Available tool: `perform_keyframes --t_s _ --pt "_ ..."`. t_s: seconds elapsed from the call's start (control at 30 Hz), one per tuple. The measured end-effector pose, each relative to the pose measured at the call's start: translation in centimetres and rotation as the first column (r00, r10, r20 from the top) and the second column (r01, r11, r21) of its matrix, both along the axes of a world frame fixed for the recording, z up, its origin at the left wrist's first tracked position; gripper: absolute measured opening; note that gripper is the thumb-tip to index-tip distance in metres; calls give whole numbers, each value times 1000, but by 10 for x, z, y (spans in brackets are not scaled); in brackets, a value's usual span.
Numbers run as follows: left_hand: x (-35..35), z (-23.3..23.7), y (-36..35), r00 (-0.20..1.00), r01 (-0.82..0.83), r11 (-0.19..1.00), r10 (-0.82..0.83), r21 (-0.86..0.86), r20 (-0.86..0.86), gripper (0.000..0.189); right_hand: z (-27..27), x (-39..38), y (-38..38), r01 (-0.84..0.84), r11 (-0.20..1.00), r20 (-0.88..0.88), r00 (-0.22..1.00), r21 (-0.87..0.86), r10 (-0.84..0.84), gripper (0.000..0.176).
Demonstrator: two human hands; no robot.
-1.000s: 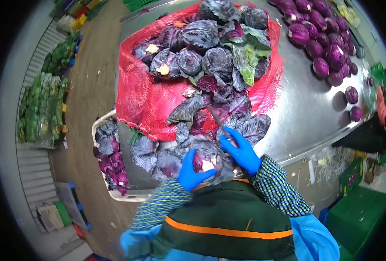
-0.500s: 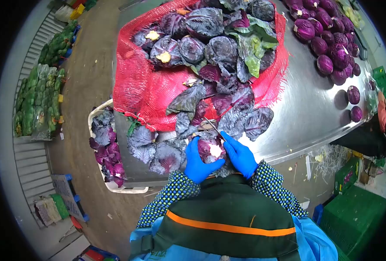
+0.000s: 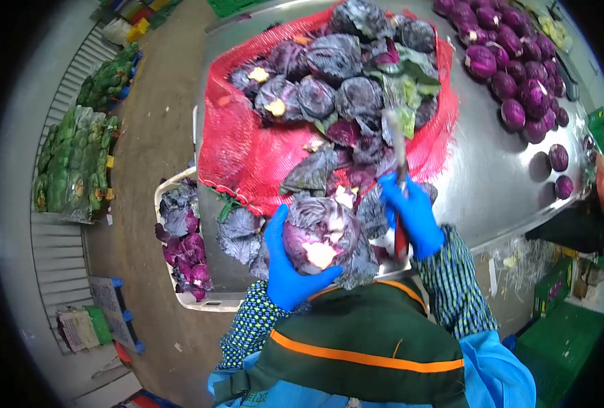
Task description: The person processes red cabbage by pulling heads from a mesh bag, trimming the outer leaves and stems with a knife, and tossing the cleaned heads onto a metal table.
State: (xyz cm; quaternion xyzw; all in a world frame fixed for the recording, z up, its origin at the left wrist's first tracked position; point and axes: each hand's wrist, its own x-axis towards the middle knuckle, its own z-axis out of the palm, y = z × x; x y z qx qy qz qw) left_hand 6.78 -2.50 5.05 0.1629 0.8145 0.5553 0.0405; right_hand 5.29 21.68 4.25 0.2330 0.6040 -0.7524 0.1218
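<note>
My left hand [image 3: 287,275], in a blue glove, is wrapped round the side of a red cabbage [image 3: 321,234] close to my apron. Pale cut patches show on the cabbage, and a loose outer leaf hangs at its right. In my gloved right hand [image 3: 417,216] is a knife [image 3: 398,146], its red handle in the fist and its blurred blade pointing away from me, apart from the cabbage. Beyond both hands lies a red mesh bag [image 3: 237,160] with several untrimmed cabbages [image 3: 315,96] on it. Loose dark leaves [image 3: 239,233] lie around the cabbage.
The metal table [image 3: 482,187] carries a pile of trimmed purple cabbages [image 3: 513,81] at the far right. A white crate [image 3: 213,304] with purple leaves stands off the table's left edge. Green crates [image 3: 547,353] are at lower right; bagged green produce [image 3: 74,163] lines the left wall.
The knife has moved away from the cabbage, up and to the right with my right hand. More of the cabbage shows now, and my left hand has shifted slightly left and down.
</note>
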Motion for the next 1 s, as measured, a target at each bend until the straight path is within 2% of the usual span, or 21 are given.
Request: perform_keyframes --t_s 0.07,0.13,0.2,0.27,0.33,0.37,0.4,0.47,0.5,0.53,0.57,0.6,0.7,0.77,0.8,0.83,0.87,0.9,0.93,0.97,1.0 --pt "-8 9 6 995 -55 996 49 -76 -84 107 29 21 -36 -193 980 -323 926 41 196 47" --pt "-11 15 8 986 -88 984 65 -154 -152 107 27 24 -54 125 782 -537 791 611 293 42" --pt "-9 18 8 997 -28 993 19 -116 -80 106 9 22 -45 143 877 -465 880 459 100 28" --pt "-2 11 1 1000 2 999 -1 -36 18 106 3 18 -29 130 861 -350 935 491 58 18" --pt "3 8 0 820 -186 777 -215 601 531 106 -24 5 -5 86 965 0 996 248 -89 24" --pt "8 4 -3 738 -269 693 -298 669 605 104 -15 6 -5 84 963 -3 996 255 -86 24" --pt "7 4 0 743 -271 686 -297 676 600 104 3 6 -5 100 983 -103 991 152 -85 29" --pt "8 6 3 883 -131 872 -113 472 455 104 22 4 -17 93 995 -190 978 40 -84 35" --pt "4 4 -3 966 31 980 -79 196 244 105 25 6 -28 7 951 -431 893 308 133 38" --pt "3 7 -4 964 39 981 -86 189 250 105 29 7 -35 9 825 -574 722 565 386 42" --pt "1 16 -3 952 95 971 -153 221 264 106 35 -2 -33 -186 797 -392 792 575 468 43" --pt "1 21 -2 937 145 956 -215 255 274 108 20 -14 -29 -217 864 -215 915 454 343 40" --pt "8 7 -9 950 167 931 -240 324 199 112 -36 -38 -3 -133 866 -170 955 483 242 44" --pt "9 20 -7 986 167 983 -168 82 13 117 -44 -16 -3 -54 966 -257 959 251 120 46" --pt "10 20 -3 989 144 985 -146 94 21 117 -11 0 -8 -121 991 24 993 61 120 53" --pt "13 19 4 994 87 975 -98 204 45 119 4 14 -15 -82 961 173 976 -266 131 54" --pt "14 18 13 996 37 950 -60 309 65 121 -6 31 -16 -135 728 22 979 -672 202 56" --pt "13 18 22 990 -23 866 -49 500 130 109 -7 41 -27 4 738 129 985 -675 113 57" --pt "6 22 19 990 -24 864 -49 503 131 109 -7 46 -37 146 734 234 972 -664 19 57" --pt "-2 28 11 994 108 982 -111 155 7 96 -15 49 -31 149 734 238 971 -662 17 57" --pt "-8 35 8 974 187 956 -211 -226 -84 84 -27 53 -18 7 723 123 987 -691 108 58"
